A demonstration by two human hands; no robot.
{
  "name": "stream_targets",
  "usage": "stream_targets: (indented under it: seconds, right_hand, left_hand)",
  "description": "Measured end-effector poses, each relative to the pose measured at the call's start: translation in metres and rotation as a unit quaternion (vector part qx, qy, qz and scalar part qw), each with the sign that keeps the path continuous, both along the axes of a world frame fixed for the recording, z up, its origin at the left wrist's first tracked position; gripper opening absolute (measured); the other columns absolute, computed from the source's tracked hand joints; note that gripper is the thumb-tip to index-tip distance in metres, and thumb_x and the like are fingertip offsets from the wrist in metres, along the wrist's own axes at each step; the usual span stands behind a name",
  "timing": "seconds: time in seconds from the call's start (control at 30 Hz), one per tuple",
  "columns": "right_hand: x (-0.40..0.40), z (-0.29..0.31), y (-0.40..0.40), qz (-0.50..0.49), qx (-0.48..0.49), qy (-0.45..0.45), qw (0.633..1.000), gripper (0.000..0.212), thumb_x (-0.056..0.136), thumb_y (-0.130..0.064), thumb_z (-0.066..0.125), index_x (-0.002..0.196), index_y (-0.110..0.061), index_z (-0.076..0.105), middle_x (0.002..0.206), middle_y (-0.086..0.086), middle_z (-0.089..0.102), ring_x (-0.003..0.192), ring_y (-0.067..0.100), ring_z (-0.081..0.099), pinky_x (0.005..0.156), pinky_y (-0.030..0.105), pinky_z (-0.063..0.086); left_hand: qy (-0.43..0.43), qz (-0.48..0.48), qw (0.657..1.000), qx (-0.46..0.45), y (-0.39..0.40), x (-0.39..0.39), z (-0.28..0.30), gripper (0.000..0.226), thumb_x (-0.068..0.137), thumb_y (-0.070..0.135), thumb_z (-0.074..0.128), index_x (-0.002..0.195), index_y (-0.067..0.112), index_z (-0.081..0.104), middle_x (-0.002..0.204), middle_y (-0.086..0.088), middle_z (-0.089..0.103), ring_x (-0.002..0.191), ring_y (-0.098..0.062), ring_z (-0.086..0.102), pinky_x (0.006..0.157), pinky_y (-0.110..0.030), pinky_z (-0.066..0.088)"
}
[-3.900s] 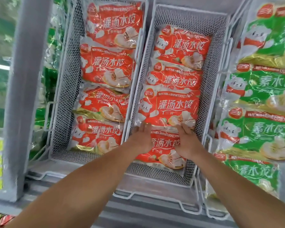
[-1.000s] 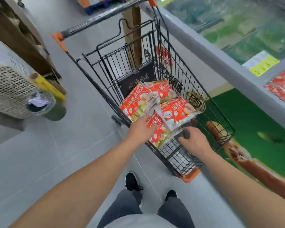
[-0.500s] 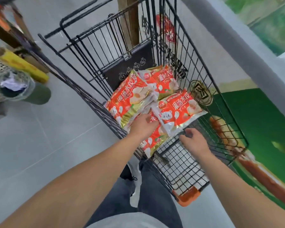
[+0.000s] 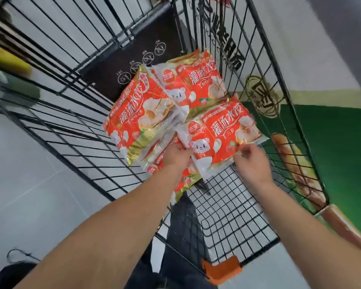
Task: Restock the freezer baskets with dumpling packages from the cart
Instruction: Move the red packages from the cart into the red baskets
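Note:
Several red dumpling packages lie piled in the black wire cart [image 4: 227, 215]. The front package [image 4: 221, 138] lies on top at the right, with a white bear printed on it. My left hand [image 4: 177, 157] pinches its white left edge. My right hand [image 4: 251, 161] is at its lower right edge, fingers blurred, so I cannot tell whether they grip it. A second package [image 4: 138, 117] leans to the left, a third [image 4: 196, 84] lies behind, and another [image 4: 181, 182] is partly hidden under my left forearm.
The cart's tall wire sides enclose the packages on the left, back and right. A green freezer front panel [image 4: 331, 153] runs close along the cart's right side. An orange corner bumper [image 4: 221, 268] marks the near end. Grey floor lies to the left.
Since 3.9 s ago I have turned from the freezer baskets to the cart. In the last second the view moved closer, and both hands came onto the front package's edges.

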State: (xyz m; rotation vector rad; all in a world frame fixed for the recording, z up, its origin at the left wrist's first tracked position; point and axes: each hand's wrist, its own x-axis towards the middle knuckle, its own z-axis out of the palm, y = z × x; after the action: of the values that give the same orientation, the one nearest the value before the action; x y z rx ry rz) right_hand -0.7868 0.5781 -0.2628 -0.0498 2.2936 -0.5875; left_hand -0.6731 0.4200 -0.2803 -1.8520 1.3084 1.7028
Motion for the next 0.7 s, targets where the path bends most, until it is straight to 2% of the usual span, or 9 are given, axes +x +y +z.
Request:
stream_targets:
  seconds: [0.07, 0.17, 0.23, 0.33, 0.4, 0.5, 0.6, 0.67, 0.7]
  right_hand:
    - [-0.005, -0.003, -0.003, 0.028, -0.009, 0.019, 0.999, 0.026, 0.091, -0.036, 0.065, 0.109, -0.018, 0.059, 0.114, 0.003, 0.060, 0.096, 0.019, 0.059, 0.081, 0.029, 0.044]
    - [-0.015, -0.007, -0.013, 0.055, -0.006, 0.033, 0.998, 0.031, 0.088, -0.030, 0.069, 0.113, -0.016, 0.059, 0.118, 0.005, 0.058, 0.095, 0.020, 0.059, 0.087, 0.033, 0.050]
    - [-0.021, -0.009, -0.019, 0.065, 0.003, 0.040, 0.997, 0.035, 0.086, -0.023, 0.069, 0.119, -0.014, 0.059, 0.125, 0.007, 0.055, 0.100, 0.019, 0.057, 0.088, 0.028, 0.044]
    - [-0.029, -0.011, -0.029, 0.080, 0.006, 0.074, 0.994, 0.038, 0.086, -0.019, 0.062, 0.123, -0.011, 0.057, 0.129, 0.011, 0.050, 0.115, 0.027, 0.053, 0.100, 0.034, 0.041]
    - [-0.034, -0.015, -0.035, 0.084, 0.012, 0.082, 0.993, 0.042, 0.087, -0.020, 0.060, 0.127, -0.009, 0.055, 0.130, 0.014, 0.051, 0.119, 0.031, 0.051, 0.103, 0.036, 0.039]
    - [-0.043, -0.025, -0.043, 0.096, 0.031, 0.047, 0.994, 0.048, 0.088, -0.023, 0.056, 0.133, -0.008, 0.050, 0.130, 0.019, 0.054, 0.120, 0.037, 0.051, 0.100, 0.040, 0.041]
    - [-0.041, -0.035, -0.047, 0.105, 0.043, -0.002, 0.994, 0.045, 0.091, -0.028, 0.055, 0.133, -0.012, 0.052, 0.129, 0.015, 0.059, 0.119, 0.035, 0.055, 0.097, 0.038, 0.042]
    - [-0.036, -0.038, -0.046, 0.093, 0.047, 0.004, 0.995, 0.041, 0.090, -0.030, 0.056, 0.128, -0.014, 0.058, 0.125, 0.011, 0.062, 0.115, 0.032, 0.057, 0.096, 0.038, 0.043]
    - [-0.033, -0.037, -0.045, 0.075, 0.050, -0.004, 0.996, 0.038, 0.091, -0.030, 0.055, 0.125, -0.014, 0.059, 0.122, 0.009, 0.063, 0.113, 0.031, 0.058, 0.096, 0.038, 0.043]
  left_hand:
    - [-0.003, -0.007, 1.000, 0.005, -0.002, -0.003, -0.005, 0.014, 0.089, 0.019, 0.072, 0.081, 0.012, 0.063, 0.067, -0.005, 0.061, 0.064, -0.021, 0.058, 0.070, -0.037, 0.054]
    - [-0.019, -0.027, 0.999, -0.005, -0.005, -0.004, -0.015, 0.024, 0.088, 0.021, 0.073, 0.072, 0.012, 0.058, 0.064, -0.006, 0.060, 0.063, -0.022, 0.059, 0.075, -0.040, 0.057]
    - [-0.025, -0.057, 0.998, -0.026, -0.006, -0.001, -0.020, 0.028, 0.087, 0.021, 0.073, 0.067, 0.014, 0.055, 0.067, -0.011, 0.065, 0.069, -0.027, 0.066, 0.082, -0.046, 0.060]
    - [-0.031, -0.160, 0.984, -0.074, -0.010, 0.007, -0.022, 0.031, 0.087, 0.019, 0.069, 0.063, 0.015, 0.050, 0.080, -0.021, 0.071, 0.079, -0.035, 0.071, 0.077, -0.052, 0.060]
    - [-0.045, -0.212, 0.970, -0.110, -0.017, 0.017, -0.018, 0.030, 0.088, 0.018, 0.068, 0.062, 0.012, 0.053, 0.077, -0.019, 0.071, 0.076, -0.034, 0.071, 0.072, -0.047, 0.060]
    - [-0.066, -0.227, 0.962, -0.136, -0.029, 0.032, -0.014, 0.027, 0.086, 0.015, 0.068, 0.063, 0.010, 0.055, 0.074, -0.022, 0.069, 0.071, -0.035, 0.070, 0.066, -0.044, 0.059]
    - [-0.095, -0.229, 0.958, -0.141, -0.035, 0.045, -0.013, 0.020, 0.087, 0.014, 0.063, 0.069, 0.011, 0.055, 0.072, -0.012, 0.064, 0.073, -0.026, 0.065, 0.062, -0.029, 0.049]
    - [-0.112, -0.203, 0.962, -0.143, -0.035, 0.053, -0.014, 0.015, 0.090, 0.013, 0.058, 0.076, 0.012, 0.054, 0.080, -0.004, 0.059, 0.077, -0.025, 0.059, 0.063, -0.026, 0.042]
    - [-0.123, -0.187, 0.964, -0.143, -0.035, 0.056, -0.015, 0.010, 0.091, 0.013, 0.056, 0.081, 0.012, 0.055, 0.088, -0.004, 0.058, 0.082, -0.026, 0.058, 0.065, -0.027, 0.043]
